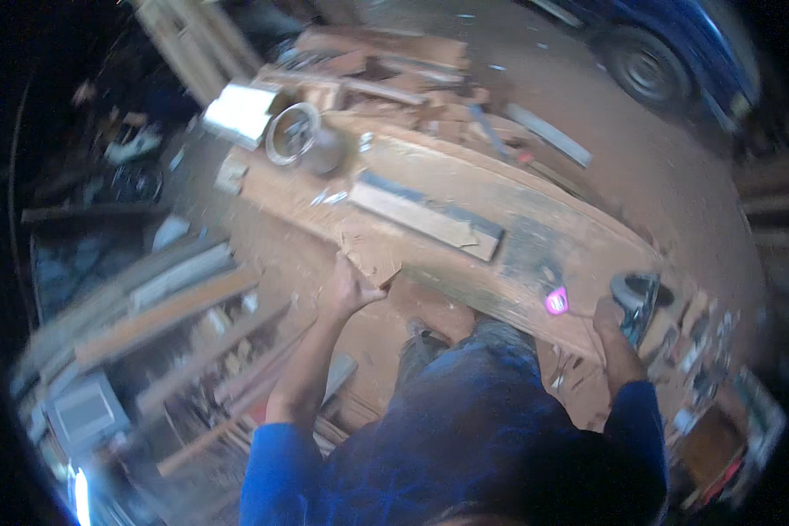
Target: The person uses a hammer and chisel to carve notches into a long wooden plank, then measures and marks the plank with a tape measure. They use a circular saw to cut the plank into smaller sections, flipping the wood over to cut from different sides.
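Observation:
My left hand (pixel 351 287) is at the near edge of the wooden workbench (pixel 543 206), thumb stretched to the right. It grips a thin tan flat piece (pixel 373 261) with a dark corner; blur hides whether it is wood or sandpaper. My right hand (pixel 608 314) is at the bench's right end, beside a dark tool with a rounded handle (pixel 637 302). Its fingers are smeared, so its grip is unclear. A bright pink-and-white roundish object (pixel 557 301) lies left of that hand. Mid-bench, a pale wooden board (pixel 421 219) lies along a dark strip (pixel 465 216).
A round container (pixel 323 151) and a white box (pixel 239 114) stand at the bench's far left. Scrap wood (pixel 386 66) is heaped behind it. Long boards (pixel 167 316) lie on the floor at left. A blue vehicle's wheel (pixel 647 68) shows at far right.

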Action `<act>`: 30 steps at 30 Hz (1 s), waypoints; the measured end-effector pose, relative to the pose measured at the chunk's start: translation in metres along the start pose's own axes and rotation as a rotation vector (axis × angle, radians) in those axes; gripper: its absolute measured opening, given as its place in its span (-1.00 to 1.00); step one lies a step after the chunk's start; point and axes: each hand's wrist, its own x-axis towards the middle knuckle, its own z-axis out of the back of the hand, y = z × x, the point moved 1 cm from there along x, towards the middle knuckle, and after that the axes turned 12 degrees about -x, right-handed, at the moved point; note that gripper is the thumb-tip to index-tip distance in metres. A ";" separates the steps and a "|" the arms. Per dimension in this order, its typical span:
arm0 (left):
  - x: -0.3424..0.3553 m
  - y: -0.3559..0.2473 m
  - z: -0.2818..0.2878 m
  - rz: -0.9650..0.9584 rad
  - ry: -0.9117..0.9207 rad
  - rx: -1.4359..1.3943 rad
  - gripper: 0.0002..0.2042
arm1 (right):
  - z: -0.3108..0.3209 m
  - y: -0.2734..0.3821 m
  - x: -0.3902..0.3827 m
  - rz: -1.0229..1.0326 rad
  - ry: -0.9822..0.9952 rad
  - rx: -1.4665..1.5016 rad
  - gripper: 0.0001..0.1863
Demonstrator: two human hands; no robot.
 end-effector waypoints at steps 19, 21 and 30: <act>0.008 -0.130 -0.008 -0.072 0.252 0.257 0.15 | 0.416 0.070 -0.247 1.009 -0.329 1.403 -0.04; 0.010 -0.144 -0.002 -0.120 0.282 0.365 0.10 | 0.428 0.067 -0.249 1.097 -0.164 1.442 -0.05; 0.036 -0.242 0.052 -0.207 0.374 0.482 -0.02 | 0.398 0.043 -0.256 1.281 -0.037 1.766 -0.01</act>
